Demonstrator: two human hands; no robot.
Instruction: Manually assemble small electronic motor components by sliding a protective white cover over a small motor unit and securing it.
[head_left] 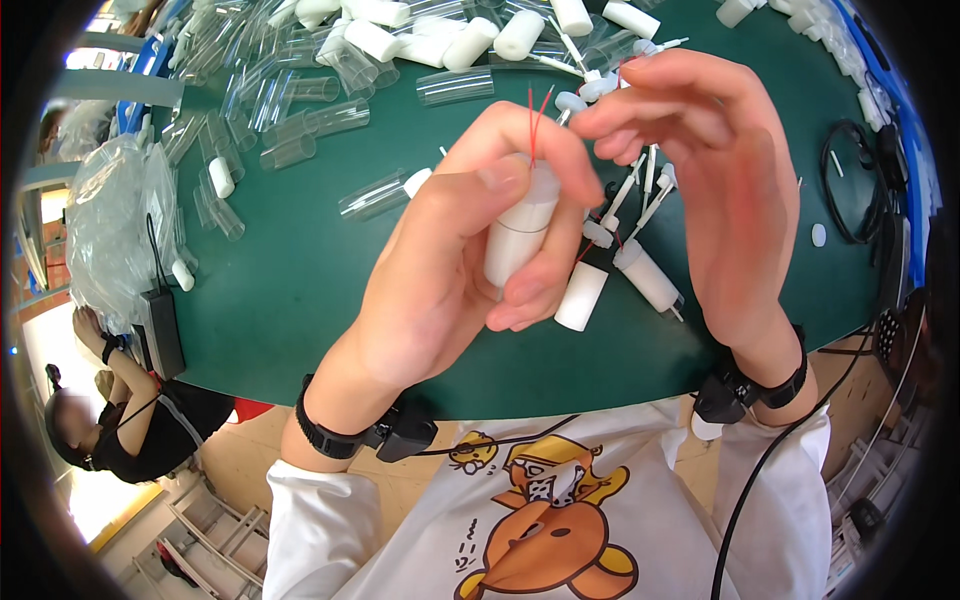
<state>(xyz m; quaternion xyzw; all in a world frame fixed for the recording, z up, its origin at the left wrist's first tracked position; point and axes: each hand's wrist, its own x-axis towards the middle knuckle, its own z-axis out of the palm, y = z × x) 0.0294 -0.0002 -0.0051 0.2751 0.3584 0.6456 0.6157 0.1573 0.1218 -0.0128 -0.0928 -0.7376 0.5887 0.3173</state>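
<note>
My left hand (440,240) is wrapped round a white cylinder (518,235), tilted, with a thin dark line round it. Two thin red wires (533,125) stick up from its paler top end, beside my thumb and forefinger. To its right my right hand (715,150) is raised with loosely curved fingers, its palm toward the cylinder. It is open, and I see nothing gripped in it. Below my hands lie a short white tube (581,297) and another white cylinder (648,277) with a clear end. Thin white plungers (655,190) lie partly hidden between my hands.
Many clear tubes (275,100) and white cylinders (470,43) lie heaped on the green table (300,330) at the back. A clear plastic bag (115,220) and a black box (160,330) are at the left edge, near a seated person. A black cable (850,185) coils at right.
</note>
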